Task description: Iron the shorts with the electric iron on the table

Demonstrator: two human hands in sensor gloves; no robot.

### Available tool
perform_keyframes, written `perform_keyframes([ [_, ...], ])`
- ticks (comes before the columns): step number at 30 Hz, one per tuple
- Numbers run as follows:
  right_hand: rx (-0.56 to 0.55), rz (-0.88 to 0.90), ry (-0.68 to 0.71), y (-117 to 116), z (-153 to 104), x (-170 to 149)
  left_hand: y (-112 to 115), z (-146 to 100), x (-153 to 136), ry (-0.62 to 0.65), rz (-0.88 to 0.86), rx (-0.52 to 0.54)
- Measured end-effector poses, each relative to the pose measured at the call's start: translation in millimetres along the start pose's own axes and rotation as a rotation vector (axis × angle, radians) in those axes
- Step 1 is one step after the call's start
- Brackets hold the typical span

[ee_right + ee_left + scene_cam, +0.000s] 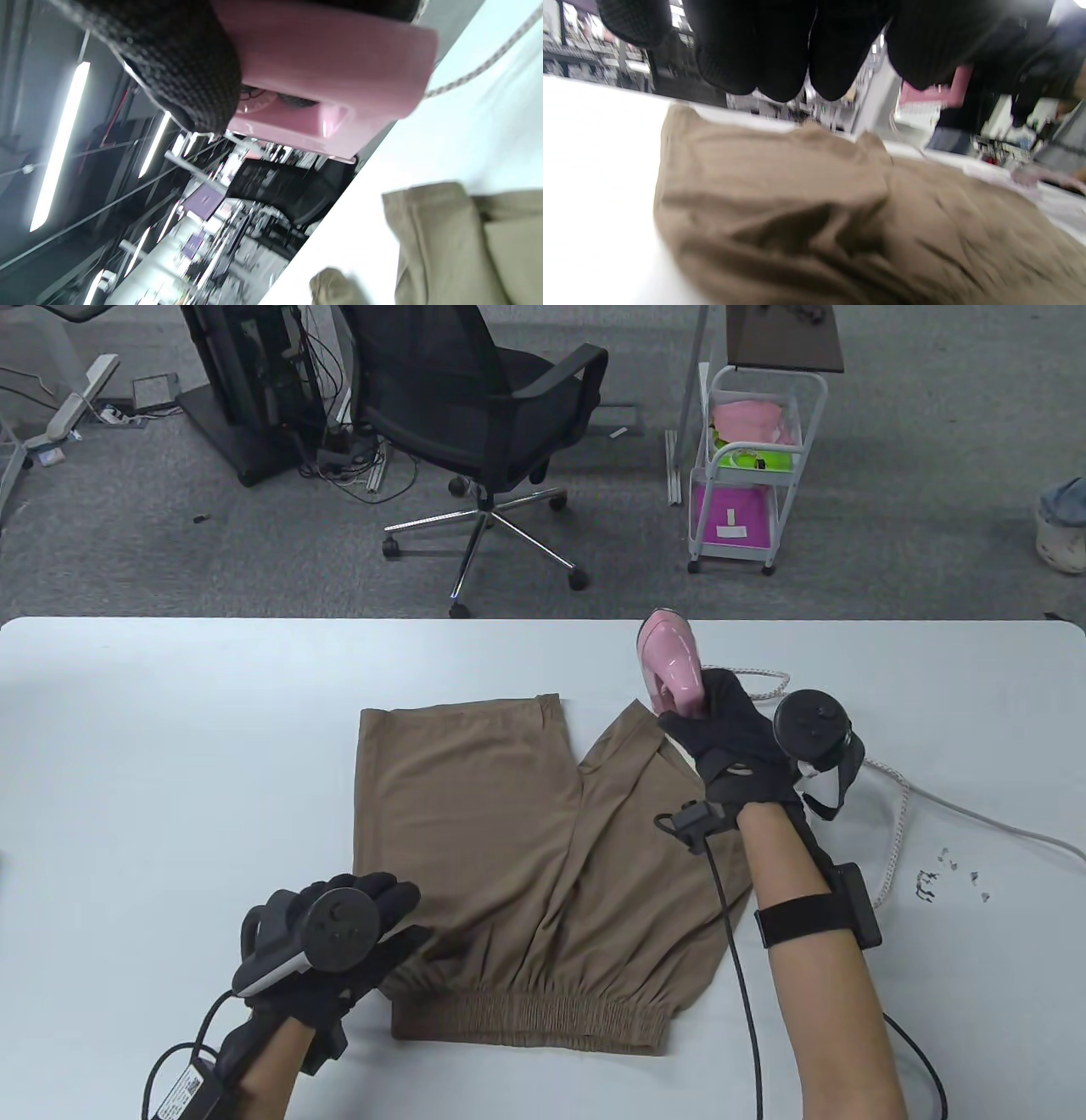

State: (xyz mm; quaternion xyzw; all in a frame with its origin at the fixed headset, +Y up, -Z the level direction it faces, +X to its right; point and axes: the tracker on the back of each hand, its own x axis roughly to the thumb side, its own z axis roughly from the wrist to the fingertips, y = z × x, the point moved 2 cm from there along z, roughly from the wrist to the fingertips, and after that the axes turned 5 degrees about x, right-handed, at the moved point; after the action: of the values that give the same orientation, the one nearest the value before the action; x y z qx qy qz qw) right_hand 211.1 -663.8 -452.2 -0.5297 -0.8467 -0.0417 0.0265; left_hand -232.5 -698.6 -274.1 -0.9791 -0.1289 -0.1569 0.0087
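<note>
Under right hand: iron's pink underside.

Office or lab, swivel chair, carpet, ceiling strip lights

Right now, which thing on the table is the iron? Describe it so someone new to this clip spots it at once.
Start at the white table and find the brown shorts spread flat in the middle. Go to the far right leg; just past its hem the right hand grips the iron. It is the only glossy pink thing on the table, with a braided cord trailing right.
</note>
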Motion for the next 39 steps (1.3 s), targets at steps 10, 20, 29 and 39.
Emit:
perform_keyframes([
  [10, -0.161, 0.124, -0.277, 3.6, 45.9, -64.1, -2.7, -11.8, -14.8, -0.002, -0.019, 0.077],
  [20, -0.092, 0.176, -0.349, -18.0, 65.1, -103.4, -0.2, -10.1, -11.0, 0.008, -0.020, 0.042],
  [29, -0.116, 0.119, -0.430, -19.5, 59.3, -116.5, -0.9, -11.1, -11.4, 0.016, -0.038, 0.045],
  [39, -0.110, 0.032, -0.551, -21.3, 58.2, -100.6, -1.6, -12.5, -11.3, 0.026, -0.032, 0.058],
])
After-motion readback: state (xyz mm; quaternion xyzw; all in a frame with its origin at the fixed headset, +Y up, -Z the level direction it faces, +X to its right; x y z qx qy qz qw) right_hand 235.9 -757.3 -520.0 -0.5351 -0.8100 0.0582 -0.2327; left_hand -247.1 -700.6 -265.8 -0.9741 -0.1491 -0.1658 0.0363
